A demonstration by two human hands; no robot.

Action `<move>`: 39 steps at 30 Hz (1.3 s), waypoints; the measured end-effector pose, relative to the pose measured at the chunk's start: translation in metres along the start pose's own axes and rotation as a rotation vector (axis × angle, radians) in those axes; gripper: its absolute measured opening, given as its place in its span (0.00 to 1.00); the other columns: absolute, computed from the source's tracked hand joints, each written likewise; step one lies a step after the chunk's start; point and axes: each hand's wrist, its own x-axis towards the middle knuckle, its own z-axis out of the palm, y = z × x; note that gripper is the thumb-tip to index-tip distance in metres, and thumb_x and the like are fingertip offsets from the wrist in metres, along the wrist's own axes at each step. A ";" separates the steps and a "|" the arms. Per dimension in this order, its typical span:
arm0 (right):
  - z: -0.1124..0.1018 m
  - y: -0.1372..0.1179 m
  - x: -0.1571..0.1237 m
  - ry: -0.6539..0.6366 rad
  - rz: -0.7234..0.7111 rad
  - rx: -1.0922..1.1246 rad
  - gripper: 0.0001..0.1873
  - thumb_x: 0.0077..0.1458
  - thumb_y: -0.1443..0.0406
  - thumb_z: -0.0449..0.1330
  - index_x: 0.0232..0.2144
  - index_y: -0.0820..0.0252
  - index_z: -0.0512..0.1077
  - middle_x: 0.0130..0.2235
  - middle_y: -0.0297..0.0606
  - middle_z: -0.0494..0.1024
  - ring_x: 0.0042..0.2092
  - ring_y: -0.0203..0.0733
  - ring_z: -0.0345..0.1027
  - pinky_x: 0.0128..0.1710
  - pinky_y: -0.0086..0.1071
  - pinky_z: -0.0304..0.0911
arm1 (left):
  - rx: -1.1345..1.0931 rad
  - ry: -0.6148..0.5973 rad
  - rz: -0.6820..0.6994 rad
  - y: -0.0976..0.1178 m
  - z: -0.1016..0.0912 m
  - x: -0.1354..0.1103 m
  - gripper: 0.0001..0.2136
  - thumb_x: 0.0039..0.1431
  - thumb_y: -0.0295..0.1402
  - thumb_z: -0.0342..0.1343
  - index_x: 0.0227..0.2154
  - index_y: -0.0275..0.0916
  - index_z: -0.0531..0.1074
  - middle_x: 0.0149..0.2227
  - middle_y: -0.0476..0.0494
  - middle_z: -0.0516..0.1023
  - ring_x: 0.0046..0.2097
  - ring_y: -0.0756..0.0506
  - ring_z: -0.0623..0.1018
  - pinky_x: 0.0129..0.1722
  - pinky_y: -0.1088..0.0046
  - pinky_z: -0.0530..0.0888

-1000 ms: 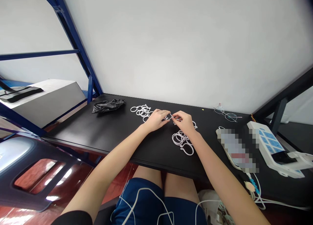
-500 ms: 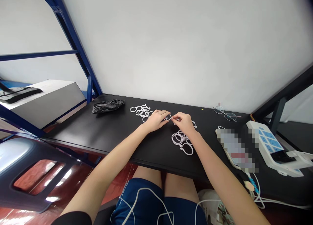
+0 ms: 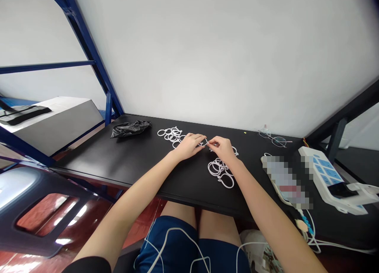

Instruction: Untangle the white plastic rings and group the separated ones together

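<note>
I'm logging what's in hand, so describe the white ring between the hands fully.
The white ring is thin and curved, seemingly of plastic. It sits over the black table, its left side between the thumb and fingers of the left hand, its right edge at the fingertips of the right hand. Fingers hide much of it, so whether it is closed cannot be told.

The tabletop [image 3: 124, 162] offers passage front-left, but rings [image 3: 217, 174] obstruct beside and perhaps beneath the right hand [image 3: 223, 148].
</note>
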 end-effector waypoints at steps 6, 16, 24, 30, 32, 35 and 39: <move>0.000 0.000 0.000 -0.011 0.000 0.002 0.07 0.53 0.63 0.60 0.26 0.58 0.74 0.29 0.38 0.78 0.31 0.42 0.72 0.31 0.35 0.67 | -0.006 0.009 0.004 0.000 0.000 0.000 0.17 0.65 0.36 0.50 0.54 0.36 0.66 0.53 0.37 0.74 0.53 0.42 0.74 0.53 0.62 0.67; 0.000 0.001 0.000 -0.019 -0.012 -0.011 0.06 0.53 0.66 0.61 0.25 0.58 0.74 0.29 0.37 0.78 0.30 0.41 0.71 0.32 0.34 0.66 | -0.007 0.007 0.008 -0.001 0.000 0.000 0.16 0.65 0.36 0.50 0.53 0.36 0.66 0.53 0.37 0.74 0.53 0.42 0.74 0.53 0.62 0.66; 0.000 0.001 0.000 -0.022 -0.018 -0.011 0.05 0.52 0.67 0.61 0.25 0.58 0.74 0.28 0.36 0.77 0.30 0.40 0.71 0.31 0.32 0.66 | -0.015 -0.002 -0.004 -0.001 -0.001 0.000 0.16 0.65 0.36 0.49 0.54 0.38 0.66 0.53 0.38 0.74 0.53 0.42 0.74 0.54 0.62 0.66; -0.001 0.001 0.000 -0.024 -0.003 -0.012 0.04 0.52 0.67 0.61 0.26 0.58 0.74 0.29 0.37 0.78 0.30 0.40 0.71 0.32 0.33 0.66 | -0.008 -0.005 -0.003 -0.001 -0.001 0.000 0.16 0.65 0.37 0.49 0.54 0.38 0.66 0.53 0.38 0.74 0.53 0.42 0.74 0.54 0.62 0.66; -0.001 0.001 0.000 -0.027 0.002 -0.013 0.04 0.52 0.67 0.61 0.26 0.59 0.74 0.29 0.37 0.78 0.30 0.40 0.71 0.32 0.33 0.66 | -0.003 -0.007 -0.014 0.000 -0.001 0.000 0.16 0.65 0.37 0.49 0.54 0.38 0.66 0.53 0.38 0.74 0.52 0.42 0.75 0.54 0.62 0.66; -0.001 0.000 0.000 -0.031 0.002 -0.020 0.04 0.52 0.67 0.61 0.26 0.59 0.74 0.29 0.37 0.78 0.30 0.40 0.71 0.32 0.33 0.66 | 0.004 -0.013 -0.022 0.002 -0.002 0.001 0.16 0.65 0.36 0.50 0.53 0.38 0.67 0.53 0.38 0.74 0.50 0.43 0.76 0.54 0.62 0.65; -0.001 0.000 0.001 -0.029 -0.002 -0.030 0.04 0.52 0.67 0.61 0.26 0.59 0.74 0.29 0.37 0.78 0.31 0.40 0.72 0.32 0.32 0.66 | 0.004 -0.010 -0.020 0.003 -0.003 0.000 0.16 0.65 0.35 0.50 0.53 0.37 0.67 0.52 0.39 0.74 0.46 0.45 0.77 0.54 0.63 0.65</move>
